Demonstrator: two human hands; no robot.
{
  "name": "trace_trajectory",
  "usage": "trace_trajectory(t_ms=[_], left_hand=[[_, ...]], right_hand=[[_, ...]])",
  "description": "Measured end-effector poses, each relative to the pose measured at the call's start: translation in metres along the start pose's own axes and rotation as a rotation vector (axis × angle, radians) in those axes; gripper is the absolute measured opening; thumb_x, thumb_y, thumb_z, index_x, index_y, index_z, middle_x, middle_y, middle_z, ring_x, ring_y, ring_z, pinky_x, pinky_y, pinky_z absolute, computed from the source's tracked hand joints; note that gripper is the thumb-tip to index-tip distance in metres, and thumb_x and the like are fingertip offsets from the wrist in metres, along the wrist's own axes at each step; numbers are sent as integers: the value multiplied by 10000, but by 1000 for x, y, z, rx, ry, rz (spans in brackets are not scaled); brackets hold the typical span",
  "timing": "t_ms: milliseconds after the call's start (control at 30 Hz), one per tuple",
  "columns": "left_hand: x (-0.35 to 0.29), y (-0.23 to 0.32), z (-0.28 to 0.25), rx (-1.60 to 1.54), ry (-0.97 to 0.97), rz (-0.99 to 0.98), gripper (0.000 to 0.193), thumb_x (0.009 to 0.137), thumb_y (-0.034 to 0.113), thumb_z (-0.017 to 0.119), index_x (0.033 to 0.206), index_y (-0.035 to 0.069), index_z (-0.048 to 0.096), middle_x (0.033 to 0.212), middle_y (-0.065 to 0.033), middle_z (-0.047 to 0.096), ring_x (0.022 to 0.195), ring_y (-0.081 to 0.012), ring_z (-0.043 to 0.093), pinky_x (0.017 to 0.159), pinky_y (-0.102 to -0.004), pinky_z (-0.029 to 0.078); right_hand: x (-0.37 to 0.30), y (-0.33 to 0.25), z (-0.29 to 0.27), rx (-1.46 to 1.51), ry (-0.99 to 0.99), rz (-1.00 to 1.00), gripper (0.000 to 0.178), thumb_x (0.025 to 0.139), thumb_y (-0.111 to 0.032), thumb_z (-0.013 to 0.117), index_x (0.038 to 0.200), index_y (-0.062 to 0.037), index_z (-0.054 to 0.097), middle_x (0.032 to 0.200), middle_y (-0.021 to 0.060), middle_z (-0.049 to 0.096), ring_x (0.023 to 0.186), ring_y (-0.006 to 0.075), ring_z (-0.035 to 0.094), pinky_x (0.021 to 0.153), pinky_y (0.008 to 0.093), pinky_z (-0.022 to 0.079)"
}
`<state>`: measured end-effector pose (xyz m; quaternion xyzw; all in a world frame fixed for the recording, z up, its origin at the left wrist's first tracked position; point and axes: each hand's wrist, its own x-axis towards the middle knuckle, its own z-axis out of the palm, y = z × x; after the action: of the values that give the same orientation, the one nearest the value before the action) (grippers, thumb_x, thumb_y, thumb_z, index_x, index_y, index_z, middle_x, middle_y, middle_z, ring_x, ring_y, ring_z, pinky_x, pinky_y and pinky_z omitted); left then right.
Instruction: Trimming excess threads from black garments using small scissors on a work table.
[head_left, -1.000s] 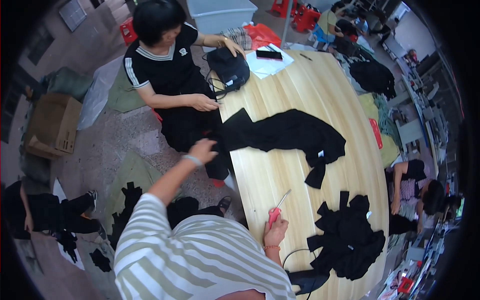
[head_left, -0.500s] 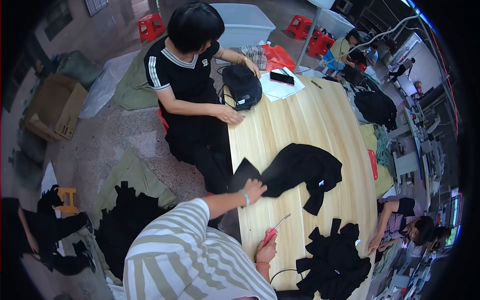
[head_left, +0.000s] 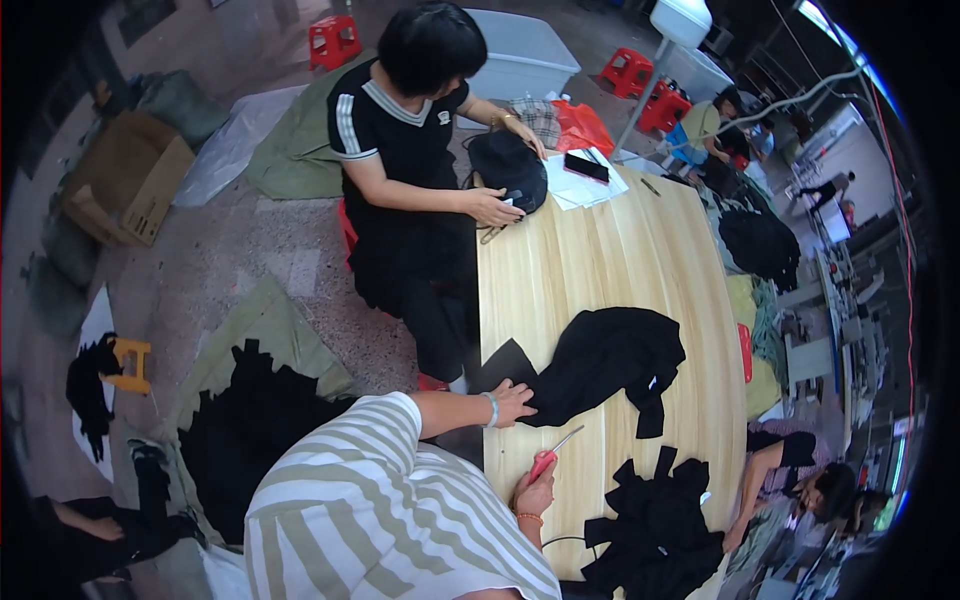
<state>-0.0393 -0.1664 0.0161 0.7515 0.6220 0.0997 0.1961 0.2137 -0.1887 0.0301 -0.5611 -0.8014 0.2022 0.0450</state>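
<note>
Right hand (head_left: 536, 491) grips red-handled tool (head_left: 543, 463); left hand (head_left: 514, 403) touches black garment (head_left: 612, 358), whether pinching I cannot tell.

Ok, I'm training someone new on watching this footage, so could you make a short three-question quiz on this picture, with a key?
1. Which of the camera wearer's hands holds the red-handled tool?
2. True or false: the dark phone lies on white papers.
3. What is the wearer's left hand touching?
A) a red stool
B) the long black cloth
C) the cardboard box

Key:
1. The right hand.
2. True.
3. B.
</note>
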Motion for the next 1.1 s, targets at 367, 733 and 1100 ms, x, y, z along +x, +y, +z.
trace_trajectory(t_ms=[367, 733, 1100], left_hand=[[12, 21, 8, 81, -73, -115, 546, 770, 154, 625, 1311, 190, 566, 1188, -141, 449, 1168, -324, 407, 928, -554, 382], [16, 33, -12, 47, -203, -206, 576, 818, 146, 562, 1386, 191, 486, 1333, -190, 394, 1291, -362, 335, 1021, -672, 284], [16, 34, -17, 38, -242, -210, 595, 821, 145, 567, 1405, 195, 463, 1405, -207, 350, 1323, -374, 308, 1045, -676, 257]], right_hand=[[-13, 17, -14, 35, -56, 63, 817, 800, -145, 607, 1496, -91, 184, 1067, 250, 579, 936, 416, 599, 799, 503, 484], [-34, 37, -6, 31, -6, 49, 796, 806, -169, 616, 1481, -41, 214, 1002, 237, 597, 865, 383, 632, 739, 466, 521], [-35, 36, -4, 79, 18, 81, 783, 804, -171, 617, 1478, -53, 235, 993, 242, 592, 879, 407, 613, 774, 493, 493]])
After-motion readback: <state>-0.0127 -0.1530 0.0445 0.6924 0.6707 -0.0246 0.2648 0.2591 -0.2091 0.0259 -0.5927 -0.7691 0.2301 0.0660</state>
